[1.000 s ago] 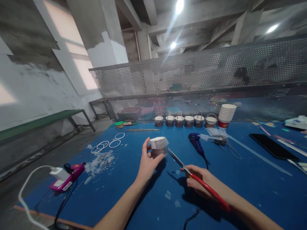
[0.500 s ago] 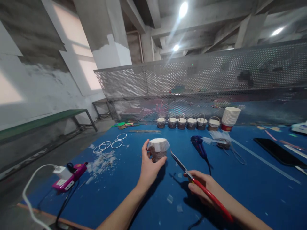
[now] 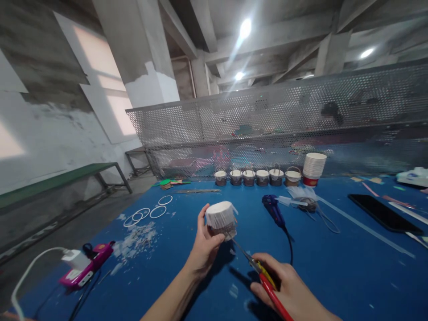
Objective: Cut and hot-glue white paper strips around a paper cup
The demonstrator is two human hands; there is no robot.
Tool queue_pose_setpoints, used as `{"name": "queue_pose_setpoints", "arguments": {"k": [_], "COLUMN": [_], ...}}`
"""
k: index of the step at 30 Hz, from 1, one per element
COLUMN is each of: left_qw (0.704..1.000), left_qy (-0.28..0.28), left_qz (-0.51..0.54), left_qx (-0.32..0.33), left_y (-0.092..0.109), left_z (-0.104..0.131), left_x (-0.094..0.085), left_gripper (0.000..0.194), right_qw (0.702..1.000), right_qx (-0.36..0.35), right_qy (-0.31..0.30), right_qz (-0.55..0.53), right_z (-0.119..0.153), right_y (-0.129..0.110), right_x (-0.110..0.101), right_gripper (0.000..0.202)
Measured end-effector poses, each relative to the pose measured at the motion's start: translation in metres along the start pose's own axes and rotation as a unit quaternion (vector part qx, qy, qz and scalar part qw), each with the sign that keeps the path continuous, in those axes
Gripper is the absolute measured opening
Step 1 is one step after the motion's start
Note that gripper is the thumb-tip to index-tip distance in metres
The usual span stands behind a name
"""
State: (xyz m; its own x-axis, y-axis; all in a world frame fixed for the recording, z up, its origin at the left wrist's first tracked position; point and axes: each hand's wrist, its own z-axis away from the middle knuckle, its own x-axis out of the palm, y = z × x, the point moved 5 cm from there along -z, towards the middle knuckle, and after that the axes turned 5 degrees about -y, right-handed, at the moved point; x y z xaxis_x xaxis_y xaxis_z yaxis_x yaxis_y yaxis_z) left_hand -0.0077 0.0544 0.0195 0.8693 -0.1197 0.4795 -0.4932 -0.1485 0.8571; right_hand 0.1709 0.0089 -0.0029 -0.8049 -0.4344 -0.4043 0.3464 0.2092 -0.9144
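Note:
My left hand [image 3: 205,245] grips a small brown cup [image 3: 221,216] with a white top and a white fringe hanging round its rim; the cup is tilted, with fingers behind it and the thumb in front. In my right hand [image 3: 281,281] are scissors [image 3: 257,266] with red and yellow handles, their blades pointing up and left. The blade tips are at the lower right side of the cup; whether they touch it I cannot tell. White scraps [image 3: 135,240] lie on the blue table [image 3: 187,232] to the left.
Several small cups [image 3: 262,177] line the back edge beside a stack of paper cups [image 3: 314,168]. A glue gun [image 3: 274,210], a twine bundle [image 3: 306,204] and a phone [image 3: 383,213] lie right. White rings [image 3: 158,211] and a pink power strip [image 3: 87,267] are left.
The cup has tilted in my left hand. My right hand has brought the scissors left and down, with their tips now at the cup's lower side. The camera view has shifted slightly.

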Motion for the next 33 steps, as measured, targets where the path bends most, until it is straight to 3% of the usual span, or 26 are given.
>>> {"name": "queue_pose_setpoints", "arguments": {"k": [4, 16, 33], "left_qw": [1.000, 0.999, 0.997], "left_qy": [-0.004, 0.013, 0.030], "left_qz": [0.001, -0.013, -0.062], "left_qx": [0.000, 0.028, 0.019], "left_y": [-0.001, -0.004, -0.014], "left_z": [0.000, 0.003, 0.002], "left_x": [-0.001, 0.001, -0.001], "left_gripper": [0.107, 0.083, 0.084], "right_qw": [1.000, 1.000, 0.991], "right_qx": [-0.014, -0.027, -0.018], "right_qy": [0.009, 0.005, 0.075], "right_qz": [0.003, 0.003, -0.109], "right_z": [0.000, -0.001, -0.004], "right_y": [0.001, 0.003, 0.010], "right_x": [0.001, 0.010, 0.011], "right_gripper": [0.031, 0.025, 0.053]}}
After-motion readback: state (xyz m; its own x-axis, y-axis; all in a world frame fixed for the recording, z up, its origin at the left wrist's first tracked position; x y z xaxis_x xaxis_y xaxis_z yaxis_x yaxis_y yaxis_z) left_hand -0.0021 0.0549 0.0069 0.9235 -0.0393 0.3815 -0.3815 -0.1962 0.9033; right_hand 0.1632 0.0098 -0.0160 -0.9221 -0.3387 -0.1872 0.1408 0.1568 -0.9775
